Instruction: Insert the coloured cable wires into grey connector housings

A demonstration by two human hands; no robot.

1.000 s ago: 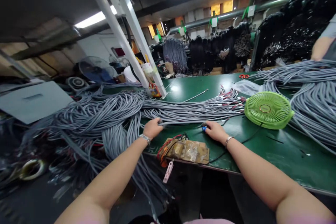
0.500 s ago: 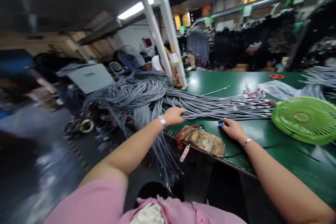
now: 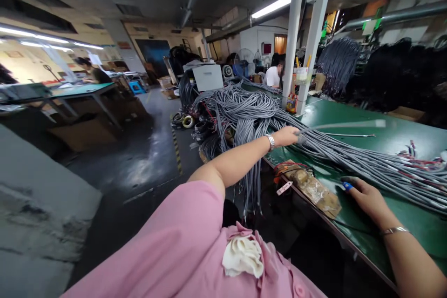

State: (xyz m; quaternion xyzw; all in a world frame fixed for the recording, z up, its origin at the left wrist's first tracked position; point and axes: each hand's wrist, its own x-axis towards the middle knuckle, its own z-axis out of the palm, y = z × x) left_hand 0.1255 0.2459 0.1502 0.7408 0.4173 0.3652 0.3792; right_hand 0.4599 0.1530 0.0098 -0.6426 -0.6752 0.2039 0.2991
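Observation:
My left hand [image 3: 285, 137], with a metal watch band at the wrist, is closed on a grey cable [image 3: 344, 125]. That cable stretches to the right from the fingers, blurred by motion, above a long bundle of grey cables [image 3: 352, 153] with red and white ends. My right hand [image 3: 366, 198] rests low over the green table [image 3: 352, 114] in front of the bundle, fingers slightly apart, holding nothing visible. Blue wrapping covers one fingertip. Between the hands, a taped brown block [image 3: 314, 189] with wires lies at the table edge.
Coiled grey cables [image 3: 244, 104] heap up at the table's left end, some hanging over the edge. Two white posts [image 3: 316, 37] rise behind the bundle. A person in a white top [image 3: 272, 77] is farther back. Wire coils [image 3: 187, 122] lie on the floor at left.
The view has swung to the left. A blurred cable now extends from my left hand above the bundle. The green fan cover has gone out of view on the right.

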